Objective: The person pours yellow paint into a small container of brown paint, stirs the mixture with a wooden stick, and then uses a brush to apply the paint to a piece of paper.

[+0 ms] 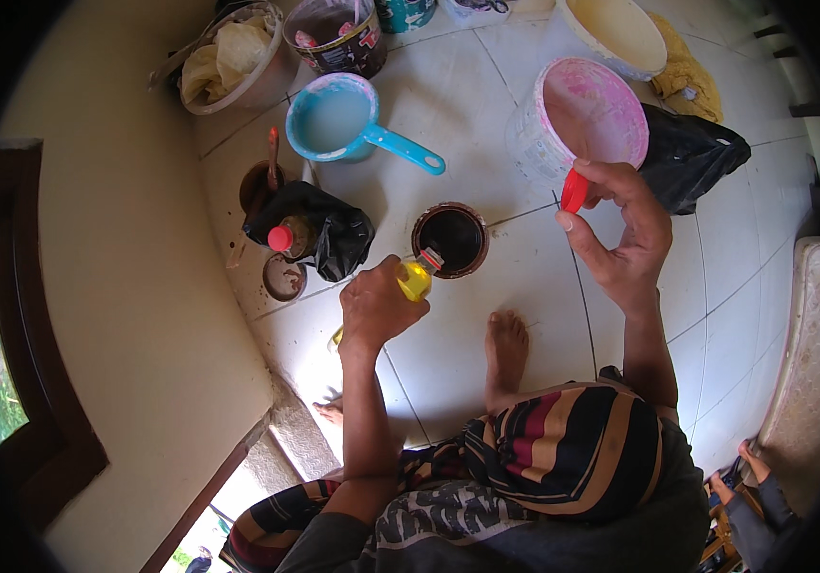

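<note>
A yellow bottle point(413, 281) is gripped in the closed left hand point(372, 307) and tilted, neck over the dark can point(450, 239) on the tiled floor point(525, 286). A red cap point(573, 191) is pinched by the right hand point(620, 234) fingers point(570, 222). Beyond stands a pink-stained bucket point(587, 119).

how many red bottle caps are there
2: one red cap is pinched in the right hand, and one red cap on bottle sits in the black bag by the wall. Others may be hidden.
</note>
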`<state>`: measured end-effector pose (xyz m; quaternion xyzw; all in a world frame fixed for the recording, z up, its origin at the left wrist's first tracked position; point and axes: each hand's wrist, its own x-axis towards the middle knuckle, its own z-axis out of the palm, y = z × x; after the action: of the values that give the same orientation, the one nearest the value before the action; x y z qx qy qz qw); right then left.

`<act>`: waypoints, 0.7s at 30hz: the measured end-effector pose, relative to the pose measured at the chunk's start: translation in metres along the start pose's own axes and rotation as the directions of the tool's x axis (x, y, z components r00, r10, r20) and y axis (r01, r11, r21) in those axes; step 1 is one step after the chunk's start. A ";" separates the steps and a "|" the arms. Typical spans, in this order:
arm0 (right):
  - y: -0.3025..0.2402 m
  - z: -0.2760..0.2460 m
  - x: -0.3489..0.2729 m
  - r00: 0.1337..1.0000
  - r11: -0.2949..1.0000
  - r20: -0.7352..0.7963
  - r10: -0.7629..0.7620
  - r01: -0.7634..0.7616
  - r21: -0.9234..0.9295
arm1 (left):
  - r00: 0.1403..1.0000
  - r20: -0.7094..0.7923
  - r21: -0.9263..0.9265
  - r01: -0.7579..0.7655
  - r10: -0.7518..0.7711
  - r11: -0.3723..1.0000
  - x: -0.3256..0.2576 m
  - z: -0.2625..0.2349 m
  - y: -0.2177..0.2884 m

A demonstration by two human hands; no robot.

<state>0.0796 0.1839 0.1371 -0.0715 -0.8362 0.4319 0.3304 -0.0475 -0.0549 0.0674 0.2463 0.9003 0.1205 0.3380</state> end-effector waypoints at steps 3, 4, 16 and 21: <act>0.000 0.000 -0.001 1.000 1.000 0.000 0.006 -0.006 -0.005 | 1.000 -0.011 0.001 -0.011 0.011 1.000 -0.001 0.000 0.003; 0.000 0.000 0.000 1.000 1.000 -0.001 0.006 -0.006 -0.006 | 1.000 -0.015 0.003 -0.016 0.016 1.000 -0.001 -0.001 0.003; 0.001 0.000 -0.002 1.000 1.000 0.010 0.005 -0.005 0.004 | 1.000 0.014 0.014 0.003 -0.003 1.000 0.001 0.004 0.002; 0.002 0.000 -0.001 1.000 1.000 0.009 0.008 -0.008 0.007 | 1.000 0.027 0.013 0.008 -0.009 1.000 0.001 0.003 0.004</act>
<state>0.0803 0.1845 0.1350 -0.0717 -0.8359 0.4364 0.3251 -0.0449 -0.0508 0.0662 0.2463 0.8975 0.1097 0.3490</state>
